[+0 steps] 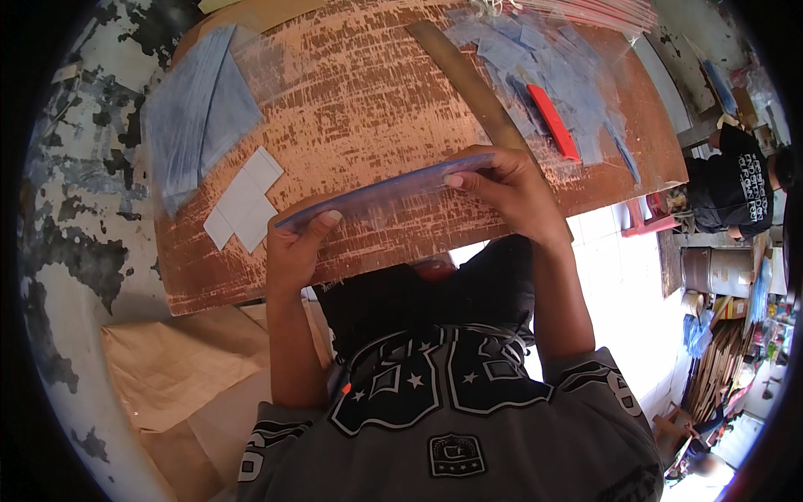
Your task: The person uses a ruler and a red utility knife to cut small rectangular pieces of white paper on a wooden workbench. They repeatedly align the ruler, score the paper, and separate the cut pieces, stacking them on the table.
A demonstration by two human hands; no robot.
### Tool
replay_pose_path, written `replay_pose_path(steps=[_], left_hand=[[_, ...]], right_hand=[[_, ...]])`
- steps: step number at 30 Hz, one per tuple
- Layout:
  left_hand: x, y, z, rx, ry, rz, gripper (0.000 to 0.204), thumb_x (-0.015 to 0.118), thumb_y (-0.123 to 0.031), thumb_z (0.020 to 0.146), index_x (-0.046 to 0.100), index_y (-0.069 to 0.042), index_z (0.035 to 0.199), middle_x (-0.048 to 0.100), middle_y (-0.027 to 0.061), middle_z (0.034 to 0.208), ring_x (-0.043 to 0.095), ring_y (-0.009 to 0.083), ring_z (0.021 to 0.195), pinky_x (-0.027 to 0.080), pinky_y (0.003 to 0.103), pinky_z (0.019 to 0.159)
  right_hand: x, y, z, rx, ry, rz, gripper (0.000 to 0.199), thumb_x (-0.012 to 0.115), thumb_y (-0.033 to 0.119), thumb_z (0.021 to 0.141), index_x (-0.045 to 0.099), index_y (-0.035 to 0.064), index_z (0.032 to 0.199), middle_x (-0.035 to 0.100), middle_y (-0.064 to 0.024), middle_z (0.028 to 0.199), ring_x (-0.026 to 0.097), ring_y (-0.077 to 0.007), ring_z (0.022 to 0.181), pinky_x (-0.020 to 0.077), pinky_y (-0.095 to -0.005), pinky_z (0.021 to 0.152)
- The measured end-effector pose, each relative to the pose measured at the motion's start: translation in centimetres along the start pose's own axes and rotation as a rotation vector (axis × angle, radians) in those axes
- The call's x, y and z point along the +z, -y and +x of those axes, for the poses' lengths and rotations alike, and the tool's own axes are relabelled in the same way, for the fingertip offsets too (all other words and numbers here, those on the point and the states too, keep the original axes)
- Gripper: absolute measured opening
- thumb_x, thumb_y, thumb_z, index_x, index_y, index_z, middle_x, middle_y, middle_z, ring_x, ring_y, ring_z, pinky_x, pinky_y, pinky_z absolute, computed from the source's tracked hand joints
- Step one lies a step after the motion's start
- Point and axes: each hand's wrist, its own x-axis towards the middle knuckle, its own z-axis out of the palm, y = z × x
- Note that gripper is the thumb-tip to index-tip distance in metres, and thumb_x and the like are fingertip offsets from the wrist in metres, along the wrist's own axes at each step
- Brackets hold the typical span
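Observation:
A thin stack of clear bluish plastic sheets (386,194) is held on edge above the near side of the table, stretching between my two hands. My left hand (294,249) is closed on the stack's left end, thumb on the near face. At the other end, higher in the picture, my right hand (517,191) pinches the sheets the same way. A cut-out piece of white card (246,199) lies on the table left of my left hand. Beyond my right hand are a red box cutter (552,122) and a long brownish straightedge (468,82), its lower part passing behind the hand.
The worn brown table (360,79) carries a larger pile of bluish plastic sheets (205,117) at left and plastic offcuts (585,79) at right. Red-edged strips (598,12) lie at the far right. Brown paper (180,351) is low at left. Another person (726,188) is at right.

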Motion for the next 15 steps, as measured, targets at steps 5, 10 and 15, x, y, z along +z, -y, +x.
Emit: replay_pose_path(steps=[5,10,15], left_hand=[[0.1,-0.2,0.0,0.009,-0.027,0.053,0.026,0.082,-0.008,0.100,0.080,0.002,0.124,0.082,0.0052,0.107,0.074,0.0128,0.097,0.058,0.030,0.092],[-0.2,0.7,0.0,0.010,-0.061,0.012,0.026,0.084,-0.010,0.099,0.080,0.002,0.122,0.082,0.0061,0.109,0.073,0.0132,0.100,0.058,0.030,0.093],[1.0,-0.3,0.4,0.041,-0.106,-0.057,0.026,0.083,-0.015,0.100,0.080,0.003,0.119,0.081,0.0065,0.112,0.072,0.0141,0.104,0.056,0.032,0.098]], right_hand=[[0.0,-0.2,0.1,-0.033,0.024,0.089,0.025,0.082,0.005,0.099,0.078,-0.0001,0.122,0.079,-0.0035,0.110,0.072,-0.0108,0.102,0.0574,-0.0287,0.093],[0.1,1.3,0.2,-0.027,0.059,0.148,0.045,0.087,0.006,0.095,0.067,0.0036,0.134,0.076,-0.0037,0.117,0.071,-0.0129,0.108,0.0574,-0.0295,0.097],[1.0,0.2,0.2,-0.134,0.015,0.177,0.050,0.089,0.007,0.093,0.063,0.0007,0.136,0.073,-0.0036,0.121,0.069,-0.0129,0.113,0.0561,-0.0300,0.099]])
